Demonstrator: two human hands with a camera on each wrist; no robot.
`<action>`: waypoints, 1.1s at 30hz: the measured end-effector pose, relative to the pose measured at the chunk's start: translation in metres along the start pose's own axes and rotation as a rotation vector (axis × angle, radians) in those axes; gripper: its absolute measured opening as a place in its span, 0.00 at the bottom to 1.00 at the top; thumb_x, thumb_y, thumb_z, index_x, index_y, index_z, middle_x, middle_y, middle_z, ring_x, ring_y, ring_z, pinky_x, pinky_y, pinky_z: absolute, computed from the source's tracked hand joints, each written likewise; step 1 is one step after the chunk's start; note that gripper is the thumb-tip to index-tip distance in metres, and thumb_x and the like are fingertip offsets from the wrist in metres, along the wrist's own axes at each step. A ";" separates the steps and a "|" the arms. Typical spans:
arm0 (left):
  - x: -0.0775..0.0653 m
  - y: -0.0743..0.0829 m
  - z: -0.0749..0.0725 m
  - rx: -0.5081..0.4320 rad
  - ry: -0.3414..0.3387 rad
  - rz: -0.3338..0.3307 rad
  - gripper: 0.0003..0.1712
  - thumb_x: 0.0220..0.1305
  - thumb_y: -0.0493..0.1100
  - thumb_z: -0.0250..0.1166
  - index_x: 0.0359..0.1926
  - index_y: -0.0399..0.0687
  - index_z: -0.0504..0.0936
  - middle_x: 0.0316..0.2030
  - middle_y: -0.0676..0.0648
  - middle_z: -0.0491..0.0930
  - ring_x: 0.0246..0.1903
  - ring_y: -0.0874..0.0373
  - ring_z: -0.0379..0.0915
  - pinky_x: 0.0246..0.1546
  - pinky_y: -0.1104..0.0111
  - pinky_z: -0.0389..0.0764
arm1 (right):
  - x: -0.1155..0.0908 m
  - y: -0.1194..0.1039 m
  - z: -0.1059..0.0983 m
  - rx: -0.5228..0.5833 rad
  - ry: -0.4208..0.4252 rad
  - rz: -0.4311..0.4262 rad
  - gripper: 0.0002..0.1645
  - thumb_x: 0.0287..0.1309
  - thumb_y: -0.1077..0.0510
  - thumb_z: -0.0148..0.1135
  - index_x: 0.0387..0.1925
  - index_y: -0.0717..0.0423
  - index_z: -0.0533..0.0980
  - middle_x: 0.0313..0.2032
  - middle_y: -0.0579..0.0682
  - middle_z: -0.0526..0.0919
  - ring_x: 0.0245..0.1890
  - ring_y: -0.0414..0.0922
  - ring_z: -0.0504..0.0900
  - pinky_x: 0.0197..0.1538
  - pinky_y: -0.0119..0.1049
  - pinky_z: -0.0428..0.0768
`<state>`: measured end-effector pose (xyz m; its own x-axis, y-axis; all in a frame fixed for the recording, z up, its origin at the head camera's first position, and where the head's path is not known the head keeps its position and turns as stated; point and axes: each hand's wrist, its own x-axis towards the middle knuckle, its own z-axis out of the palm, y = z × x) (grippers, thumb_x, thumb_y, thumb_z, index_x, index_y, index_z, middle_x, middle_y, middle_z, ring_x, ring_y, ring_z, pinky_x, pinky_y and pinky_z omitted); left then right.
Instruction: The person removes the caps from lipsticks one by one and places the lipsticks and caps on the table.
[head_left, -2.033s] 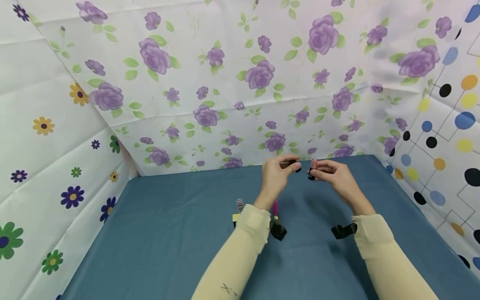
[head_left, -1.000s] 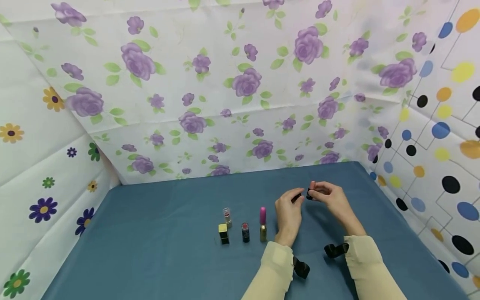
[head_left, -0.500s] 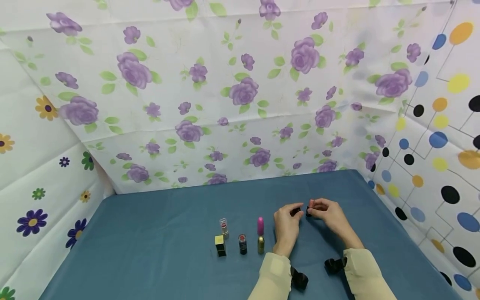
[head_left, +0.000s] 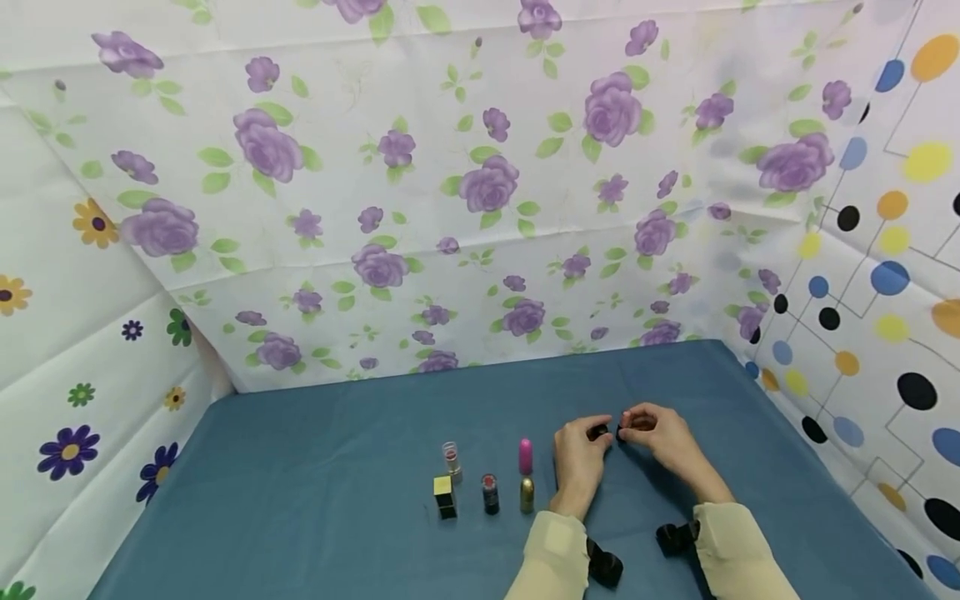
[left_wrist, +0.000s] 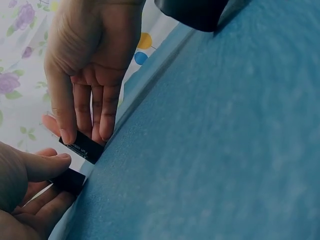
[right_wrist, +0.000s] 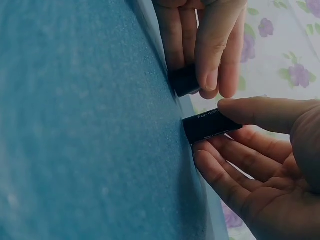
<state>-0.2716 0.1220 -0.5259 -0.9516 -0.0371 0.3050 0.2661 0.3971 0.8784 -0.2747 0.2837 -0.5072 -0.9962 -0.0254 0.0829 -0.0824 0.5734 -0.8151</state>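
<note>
My left hand (head_left: 580,458) pinches a short black lipstick cap (right_wrist: 184,81) between thumb and fingers. Beside it, my right hand (head_left: 663,437) holds a black lipstick tube (right_wrist: 210,125) with small white lettering, thumb on one side and fingers on the other. Both pieces are upright and side by side, a small gap between them, their lower ends right at the blue cloth (left_wrist: 200,140). In the left wrist view the lettered tube (left_wrist: 82,146) is beyond the cap (left_wrist: 70,181). Fingers cover the upper part of each piece.
Left of my hands stand several lipsticks: a clear-topped one (head_left: 451,461), a square black one with a yellow top (head_left: 445,497), a dark one with a red top (head_left: 490,493), a pink one (head_left: 526,456) and a gold one (head_left: 527,495). Patterned sheets (head_left: 375,167) enclose the table.
Both hands have come down from above the table to the cloth, still holding the cap and the tube. The left arm no longer covers the standing lipsticks. The head view has shifted.
</note>
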 end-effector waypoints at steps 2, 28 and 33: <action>0.000 -0.001 0.002 -0.003 -0.008 0.000 0.13 0.61 0.34 0.77 0.46 0.52 0.94 0.38 0.52 0.90 0.36 0.62 0.84 0.37 0.72 0.84 | -0.001 0.001 -0.001 0.005 -0.005 -0.001 0.12 0.66 0.61 0.72 0.48 0.63 0.82 0.42 0.54 0.88 0.43 0.51 0.87 0.50 0.53 0.84; -0.002 0.003 -0.001 -0.030 -0.064 -0.024 0.18 0.59 0.37 0.79 0.51 0.52 0.92 0.43 0.51 0.89 0.39 0.62 0.84 0.39 0.70 0.84 | -0.002 0.004 -0.004 0.036 -0.060 -0.037 0.25 0.64 0.66 0.71 0.60 0.70 0.77 0.51 0.64 0.85 0.52 0.62 0.84 0.52 0.54 0.85; -0.003 0.005 -0.003 -0.040 -0.060 -0.021 0.18 0.61 0.38 0.78 0.52 0.53 0.91 0.45 0.51 0.88 0.41 0.61 0.84 0.41 0.69 0.84 | -0.002 0.003 -0.006 0.058 -0.076 -0.055 0.29 0.66 0.65 0.70 0.65 0.69 0.74 0.54 0.65 0.83 0.53 0.62 0.83 0.53 0.57 0.83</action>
<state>-0.2671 0.1213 -0.5218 -0.9643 0.0103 0.2645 0.2504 0.3595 0.8989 -0.2729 0.2901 -0.5060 -0.9892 -0.1188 0.0863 -0.1361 0.5211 -0.8426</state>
